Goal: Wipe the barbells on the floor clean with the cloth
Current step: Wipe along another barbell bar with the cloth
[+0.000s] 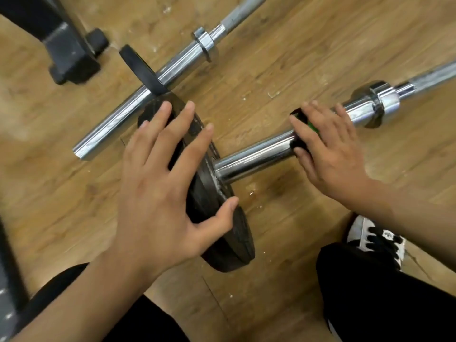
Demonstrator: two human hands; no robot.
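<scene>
2 bare hands reach down over the nearer barbell [254,156], which lies on the wooden floor [283,60] between the person's knees. The left hand [158,193] is spread wide, its 4 fingers straight and fanned over the rim of the large black plate [222,233]. Its thumb points toward the plate's inner face, just beside the chrome sleeve. It curls round nothing.

The right hand [330,154] lies palm down across that same sleeve, with the wrist angled in from the person's right. Its fingers are fairly straight and close together, pressing a dark cloth [309,124] with a green patch onto the chrome. The cloth shows only between the first 2 fingers and beside the thumb, the rest being hidden under the palm. The bare stretch of sleeve runs between the 2 hands. Beyond the right hand's knuckles sits the barbell's thick collar [377,102], from which the thin shaft leads away.

Beyond the left hand's fingertips a 2nd barbell [118,119] lies slantwise, its sleeve end just past the little finger. A small black plate [140,67] stands on it, close to the large plate's far edge. Farther past the left hand is a black frame foot [69,53]. Beneath the right forearm, a black-and-white shoe [375,240] rests on the floor.
</scene>
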